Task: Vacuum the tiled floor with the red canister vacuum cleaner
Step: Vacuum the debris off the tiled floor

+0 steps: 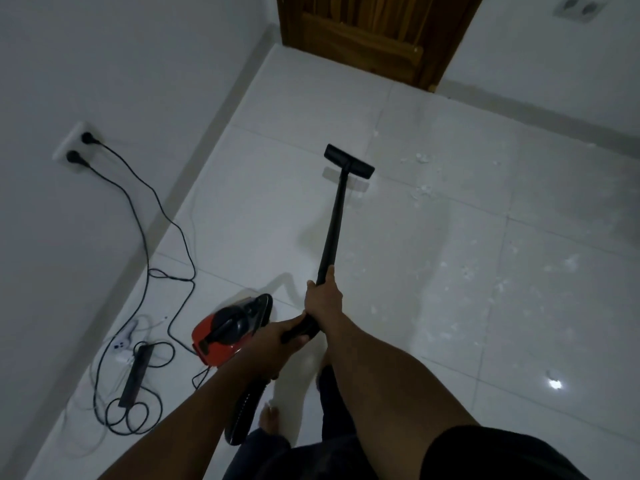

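the red canister vacuum [221, 341], a rounded glossy shell with a black top handle, sits on the shiny white tiled floor [485, 237]. just right of it, the left grip [277, 341] is clenched round the thick curved black end of the wand. the right grip [323, 296], a little beyond, wraps the slim matte wand [332, 220]. the wand runs away from the canister to a flat rectangular floor head [349, 161] down at the tiles. crumbly white flakes [420, 159] lie far right of the canister. a ribbed black hose [242, 410] curves nearer than it. left of it lie a long black power strip [133, 375] and looping cords [145, 220]
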`<state>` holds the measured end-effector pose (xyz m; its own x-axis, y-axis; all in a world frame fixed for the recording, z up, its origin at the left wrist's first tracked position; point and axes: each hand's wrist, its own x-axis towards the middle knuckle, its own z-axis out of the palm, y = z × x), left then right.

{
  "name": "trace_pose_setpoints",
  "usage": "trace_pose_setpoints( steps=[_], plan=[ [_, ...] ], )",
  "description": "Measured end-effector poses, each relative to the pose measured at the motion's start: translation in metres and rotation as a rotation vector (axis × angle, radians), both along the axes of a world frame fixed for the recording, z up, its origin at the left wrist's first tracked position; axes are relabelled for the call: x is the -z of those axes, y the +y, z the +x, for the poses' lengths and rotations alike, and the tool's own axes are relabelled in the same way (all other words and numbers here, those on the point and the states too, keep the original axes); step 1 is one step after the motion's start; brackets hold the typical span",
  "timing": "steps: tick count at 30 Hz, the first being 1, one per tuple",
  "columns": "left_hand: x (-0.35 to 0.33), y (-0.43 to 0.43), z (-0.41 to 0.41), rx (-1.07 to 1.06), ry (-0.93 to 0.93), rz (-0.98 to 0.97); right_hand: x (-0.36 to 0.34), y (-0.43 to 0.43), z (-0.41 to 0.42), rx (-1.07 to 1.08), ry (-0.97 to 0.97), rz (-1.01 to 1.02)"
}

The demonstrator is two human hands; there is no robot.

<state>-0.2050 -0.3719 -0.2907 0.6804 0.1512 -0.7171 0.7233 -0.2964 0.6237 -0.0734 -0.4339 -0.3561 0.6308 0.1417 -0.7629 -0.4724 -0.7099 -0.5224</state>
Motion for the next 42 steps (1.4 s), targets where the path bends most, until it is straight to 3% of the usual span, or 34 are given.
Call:
trace_pose_setpoints(
  steps=[12, 20, 24, 29, 42],
  plan=[
    [-0.021, -0.006, -0.234, 0.076, -0.087, -0.034, -0.018, -0.024, -0.235, 0.024, 0.013, -0.022],
    [-0.041, -0.027, -0.346, 0.135, 0.014, -0.106, -0.036, -0.059, -0.362, 0.039, 0.057, -0.081],
    [-0.035, -0.046, -0.396, 0.066, 0.076, -0.185, -0.035, -0.081, -0.409, 0.036, 0.06, -0.082],
    [-0.033, -0.075, -0.446, -0.032, 0.011, -0.267, -0.025, -0.105, -0.457, 0.002, 0.046, -0.085],
    [-0.032, -0.125, -0.526, 0.045, -0.002, -0.179, -0.018, -0.149, -0.535, -0.065, 0.078, -0.121]
  ],
)
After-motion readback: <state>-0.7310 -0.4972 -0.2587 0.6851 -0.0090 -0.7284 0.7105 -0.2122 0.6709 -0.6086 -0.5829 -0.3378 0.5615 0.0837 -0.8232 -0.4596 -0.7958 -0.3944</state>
